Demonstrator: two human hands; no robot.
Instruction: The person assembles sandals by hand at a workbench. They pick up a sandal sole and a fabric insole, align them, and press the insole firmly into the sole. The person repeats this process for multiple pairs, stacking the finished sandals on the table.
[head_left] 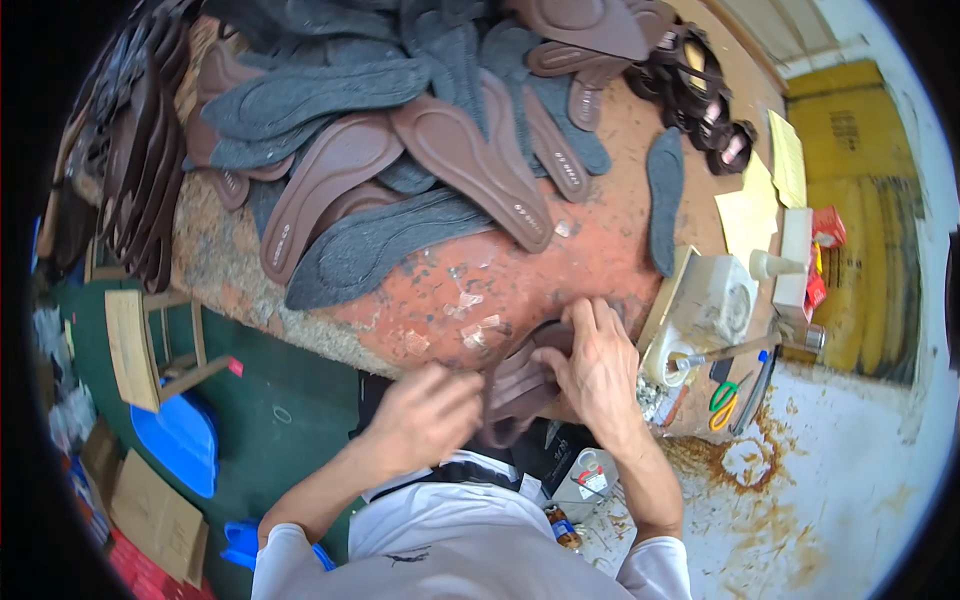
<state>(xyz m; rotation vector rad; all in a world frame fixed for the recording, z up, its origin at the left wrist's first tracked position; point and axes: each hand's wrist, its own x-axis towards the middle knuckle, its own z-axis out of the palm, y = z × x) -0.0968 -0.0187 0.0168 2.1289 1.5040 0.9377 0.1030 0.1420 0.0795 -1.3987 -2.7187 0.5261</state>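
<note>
At the front edge of the table, my right hand grips a brown strappy shoe upper, its thumb on the near side and its fingers over the far edge. My left hand is just left of the upper, fingers curled together and a little blurred. Whatever those fingers may hold is hidden. Beyond both hands lies a heap of insoles, some with smooth brown faces and others showing grey fuzzy sides. A single grey insole rests apart to the right.
Dark strappy shoes sit at the far right, and brown straps hang at the left edge. A glue pot with a brush and scissors lie to the right. A wooden stool stands on the green floor.
</note>
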